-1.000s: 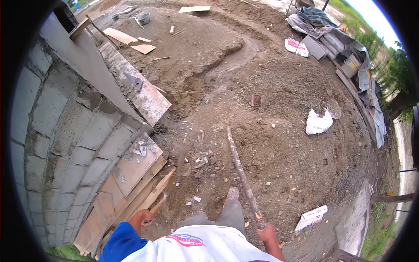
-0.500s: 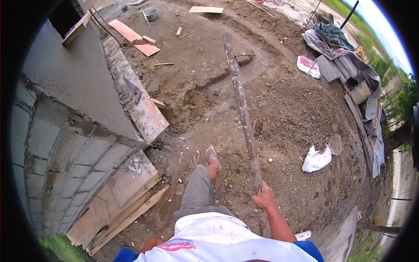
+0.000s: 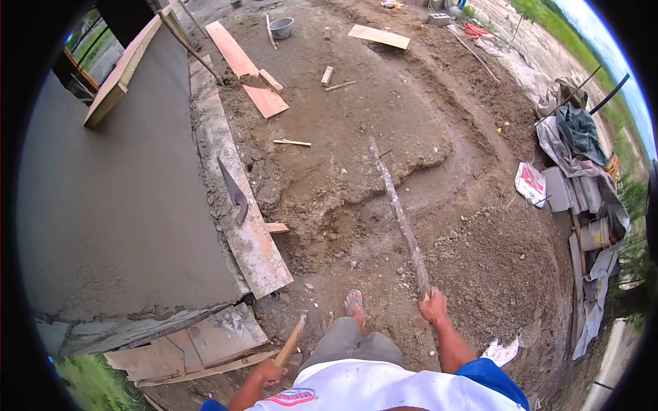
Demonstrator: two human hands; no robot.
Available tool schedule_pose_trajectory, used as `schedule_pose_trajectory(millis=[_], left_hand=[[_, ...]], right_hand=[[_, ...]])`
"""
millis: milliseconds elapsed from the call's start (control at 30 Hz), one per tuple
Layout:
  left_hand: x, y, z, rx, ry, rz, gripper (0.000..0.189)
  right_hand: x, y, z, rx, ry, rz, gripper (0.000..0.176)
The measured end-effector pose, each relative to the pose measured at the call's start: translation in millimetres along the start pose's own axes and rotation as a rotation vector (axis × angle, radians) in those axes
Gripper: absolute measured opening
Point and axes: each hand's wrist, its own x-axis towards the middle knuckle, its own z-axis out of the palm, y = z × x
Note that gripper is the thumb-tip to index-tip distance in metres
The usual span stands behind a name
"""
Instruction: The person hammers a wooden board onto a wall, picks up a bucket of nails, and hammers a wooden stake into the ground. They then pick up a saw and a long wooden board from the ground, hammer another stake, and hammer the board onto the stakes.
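My right hand (image 3: 433, 306) is closed around the near part of a long, mud-stained wooden pole (image 3: 401, 212). The pole slants away over the dirt, its far end by a thin rod in the ground. At lower left, my left hand (image 3: 270, 372) grips a short, pale wooden stick (image 3: 291, 340) pointing forward, close beside my left leg. A bare or sandalled foot (image 3: 355, 306) shows ahead of my shorts. A trowel (image 3: 235, 193) lies on the mortar-smeared plank (image 3: 259, 250) along the wall's foot.
A wet-plastered wall (image 3: 130, 212) rises on the left, with boards (image 3: 226, 335) at its near corner. Planks (image 3: 233, 48) and a grey bucket (image 3: 281, 28) lie ahead. To the right are a gravel heap (image 3: 507, 274), a white sack (image 3: 531, 183) and tarp-covered blocks (image 3: 562, 188).
The view has shifted forward and towards the wall. The pole now reaches less far ahead, its far end lower. My left hand has come into view holding the stick.
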Motion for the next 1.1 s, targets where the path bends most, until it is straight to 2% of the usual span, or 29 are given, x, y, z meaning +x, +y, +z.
schedule_pose_trajectory(millis=[67,133,233,333,500,633,733,833,933,1033,1100], left_hand=[[-2.2,33.4,-32.4,-0.181,0.08,0.103,0.031],[-18.0,82.3,-67.7,-0.21,0.199,0.219,0.031],[-31.2,159.9,-118.6,-0.376,0.191,0.245,0.027],[-9.3,236.6,-166.1,-0.642,0.138,0.281,0.024],[45.2,397.0,-275.3,-0.861,0.068,0.226,0.022],[100.0,534.9,-395.9,-0.737,0.046,0.105,0.022],[131.6,609.7,-493.5,-0.613,0.024,0.023,0.022],[121.8,654.1,-553.1,-0.586,0.031,-0.038,0.022],[105.2,684.4,-592.1,-0.539,0.057,-0.061,0.023],[91.9,713.4,-630.3,-0.489,0.112,-0.134,0.022],[86.8,730.4,-654.8,-0.572,0.095,-0.146,0.022]], right_hand=[[18.0,-33.4,-25.7,-0.026,-0.019,-0.012,0.032],[39.7,-64.6,-47.8,-0.062,-0.033,-0.047,0.033],[74.8,-131.7,-79.8,-0.072,-0.035,-0.021,0.043],[155.6,-172.5,-79.5,-0.09,-0.019,-0.086,0.049],[368.9,-285.5,-50.1,-0.201,-0.072,-0.16,0.05],[582.5,-420.5,2.8,-0.222,-0.155,-0.183,0.048],[713.4,-533.6,29.9,-0.205,-0.191,-0.186,0.049],[798.7,-608.7,36.9,-0.232,-0.288,-0.138,0.059],[839.7,-646.7,34.6,-0.348,-0.233,-0.071,0.071],[836.6,-666.4,7.2,-0.635,-0.305,-0.081,0.079],[838.3,-660.8,-14.2,-0.587,-0.475,0.031,0.073]])
